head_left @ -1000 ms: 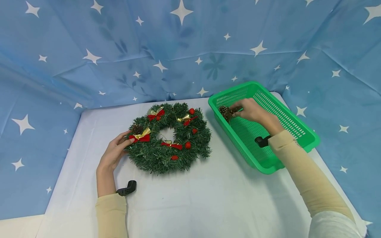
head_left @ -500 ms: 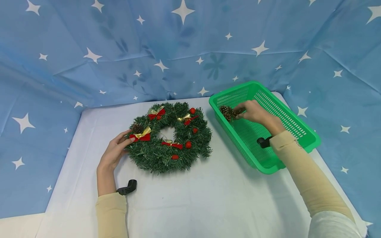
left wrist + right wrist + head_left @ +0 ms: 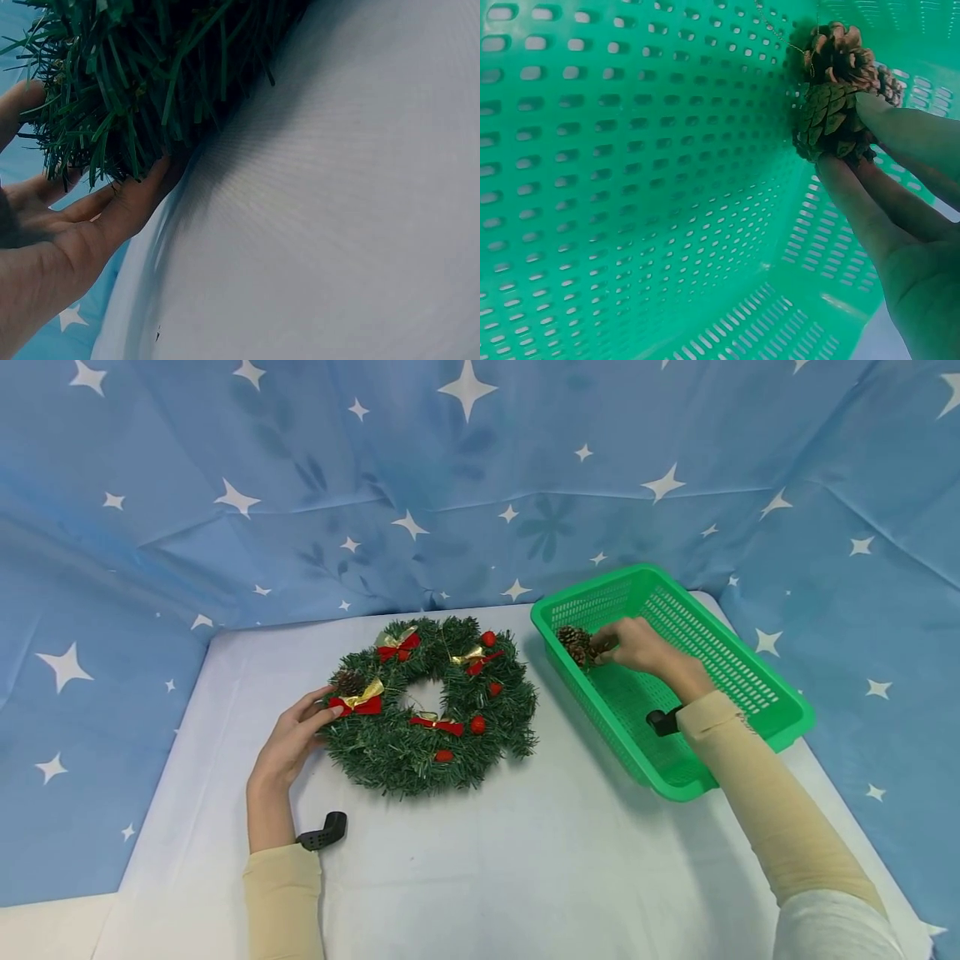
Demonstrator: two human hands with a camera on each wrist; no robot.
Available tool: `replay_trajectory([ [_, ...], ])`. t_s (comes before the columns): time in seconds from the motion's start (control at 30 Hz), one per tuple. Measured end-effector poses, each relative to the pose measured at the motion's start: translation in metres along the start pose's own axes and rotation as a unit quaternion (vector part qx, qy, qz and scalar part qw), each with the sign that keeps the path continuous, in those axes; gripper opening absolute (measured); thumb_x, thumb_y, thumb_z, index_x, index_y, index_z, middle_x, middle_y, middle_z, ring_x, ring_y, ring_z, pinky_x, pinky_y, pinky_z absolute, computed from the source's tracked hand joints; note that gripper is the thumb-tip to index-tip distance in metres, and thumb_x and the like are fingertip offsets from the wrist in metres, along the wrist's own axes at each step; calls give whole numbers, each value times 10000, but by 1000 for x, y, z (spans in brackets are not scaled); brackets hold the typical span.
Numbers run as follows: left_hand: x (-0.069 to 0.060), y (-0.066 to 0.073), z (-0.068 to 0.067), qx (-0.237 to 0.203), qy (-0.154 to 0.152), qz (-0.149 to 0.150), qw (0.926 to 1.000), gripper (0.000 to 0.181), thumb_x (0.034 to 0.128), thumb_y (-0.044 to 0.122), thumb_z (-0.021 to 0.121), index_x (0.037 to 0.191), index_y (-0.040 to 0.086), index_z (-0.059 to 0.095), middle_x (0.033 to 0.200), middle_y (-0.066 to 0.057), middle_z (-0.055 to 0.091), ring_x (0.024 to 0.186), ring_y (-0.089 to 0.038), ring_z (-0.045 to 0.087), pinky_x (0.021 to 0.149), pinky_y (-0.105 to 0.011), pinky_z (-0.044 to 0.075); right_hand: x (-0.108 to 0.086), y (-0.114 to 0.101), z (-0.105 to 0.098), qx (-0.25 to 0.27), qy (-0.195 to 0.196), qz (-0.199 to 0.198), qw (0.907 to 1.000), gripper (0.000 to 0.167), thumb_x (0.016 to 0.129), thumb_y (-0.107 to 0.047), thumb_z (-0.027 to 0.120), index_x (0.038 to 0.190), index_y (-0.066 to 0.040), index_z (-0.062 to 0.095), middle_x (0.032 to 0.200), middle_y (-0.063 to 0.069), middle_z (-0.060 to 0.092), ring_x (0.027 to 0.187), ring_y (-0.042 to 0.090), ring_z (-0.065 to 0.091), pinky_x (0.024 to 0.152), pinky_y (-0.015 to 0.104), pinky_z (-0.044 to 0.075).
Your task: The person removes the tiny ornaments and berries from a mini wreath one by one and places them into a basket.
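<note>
My left hand (image 3: 285, 747) grips the left edge of a green wreath (image 3: 375, 756), its thumb by a red and gold bow (image 3: 362, 702). In the left wrist view, fingers (image 3: 127, 206) reach beneath the needles and the thumb lies on the other side. Inside a green plastic basket (image 3: 600, 727), my right hand (image 3: 641, 650) is at a cluster of pine cones. The right wrist view shows thumb and fingers pinching one pine cone (image 3: 829, 124), with another pine cone (image 3: 844, 56) right behind it. A thin gold string (image 3: 780, 36) runs from the cluster.
The wreath also bears a pine cone (image 3: 349, 682), several bows and red balls (image 3: 477, 724). White cloth (image 3: 480, 877) covers the table. A blue curtain with white stars (image 3: 337, 468) hangs behind and at both sides. A black camera is strapped to each wrist.
My right hand has shifted slightly within the basket, staying at the pine cones. The left hand keeps its place on the wreath. The head view has turned a little.
</note>
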State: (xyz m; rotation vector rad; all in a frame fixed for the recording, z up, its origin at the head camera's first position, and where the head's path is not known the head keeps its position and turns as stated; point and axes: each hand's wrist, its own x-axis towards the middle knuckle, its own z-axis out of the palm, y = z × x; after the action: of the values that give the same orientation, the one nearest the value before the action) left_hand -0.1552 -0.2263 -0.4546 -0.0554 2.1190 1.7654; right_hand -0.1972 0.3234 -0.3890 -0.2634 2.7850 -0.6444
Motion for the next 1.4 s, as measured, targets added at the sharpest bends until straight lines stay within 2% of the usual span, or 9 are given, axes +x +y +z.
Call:
replay_trajectory([
  [0.23,0,0,2,-51,-14,-3,10000,736,1051,389,600,1654,160,245,1681,-174,247,1399,-254,362,907,-325,440,2,4,2,3,-30,115,9999,349,960,-69,724,1286,48,679,1282,280,669,1166,466,626,958,564,521],
  [0.53,0,2,3,-38,-32,60,10000,715,1057,383,591,1652,168,256,1669,-175,276,1382,-236,377,928,-346,422,1,8,4,-53,-93,87,9999,360,964,-63,718,1301,53,668,1296,288,653,1170,470,611,926,551,532],
  [0.77,0,2,4,-59,-20,52,10000,712,1057,381,591,1651,173,258,1683,-157,258,1393,-238,370,942,-354,412,3,8,6,-72,-37,53,10000,353,958,-70,725,1282,62,677,1267,285,671,1172,466,618,957,551,523],
  [1.27,0,0,1,-68,16,28,10000,722,1052,382,602,1650,168,260,1673,-161,271,1354,-212,389,914,-331,425,2,9,3,6,150,98,9998,315,976,-13,674,1280,69,677,1212,283,700,1097,436,679,884,501,570],
  [1.4,0,-1,0,-84,38,32,10000,722,1049,381,607,1648,166,266,1662,-164,288,1303,-168,423,899,-317,432,2,9,2,36,174,83,9998,306,978,10,658,1276,73,677,1201,285,702,1082,430,685,869,492,576],
])
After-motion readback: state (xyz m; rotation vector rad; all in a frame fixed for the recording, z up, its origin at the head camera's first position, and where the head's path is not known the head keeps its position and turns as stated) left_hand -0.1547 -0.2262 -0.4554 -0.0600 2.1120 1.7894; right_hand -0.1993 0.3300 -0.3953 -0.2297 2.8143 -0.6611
